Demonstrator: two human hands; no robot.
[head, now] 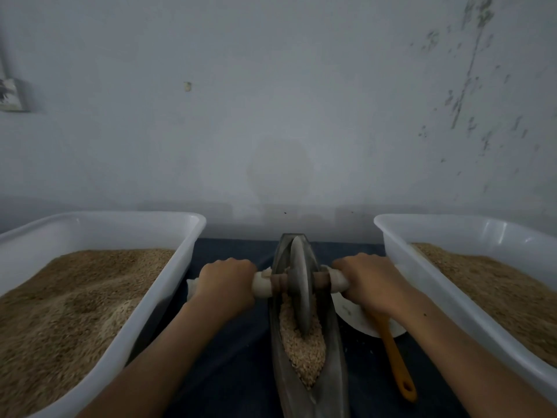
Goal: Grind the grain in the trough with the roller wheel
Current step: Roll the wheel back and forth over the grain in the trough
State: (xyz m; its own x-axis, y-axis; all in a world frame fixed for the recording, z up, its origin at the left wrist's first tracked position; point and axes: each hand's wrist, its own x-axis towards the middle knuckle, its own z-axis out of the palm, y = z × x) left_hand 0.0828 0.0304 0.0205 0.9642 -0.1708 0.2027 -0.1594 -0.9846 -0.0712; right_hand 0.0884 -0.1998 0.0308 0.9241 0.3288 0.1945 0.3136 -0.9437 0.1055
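Note:
A narrow dark metal trough (pixel 334 378) lies lengthwise on the dark cloth, pointing away from me. Pale grain (pixel 301 351) fills its near and middle part. The grey roller wheel (pixel 300 285) stands upright in the trough toward its far end, its lower edge in the grain. An axle runs through the wheel, with white-wrapped handles on both sides. My left hand (pixel 227 280) grips the left handle (pixel 262 285). My right hand (pixel 370 282) grips the right handle (pixel 334 280). Both forearms reach in from the bottom of the view.
A white plastic tub (pixel 168 285) of brown grain stands on the left, another white tub (pixel 401 251) on the right. Between trough and right tub sit a white bowl (pixel 355 318) and an orange-handled tool (pixel 398 363). A pale wall rises right behind the table.

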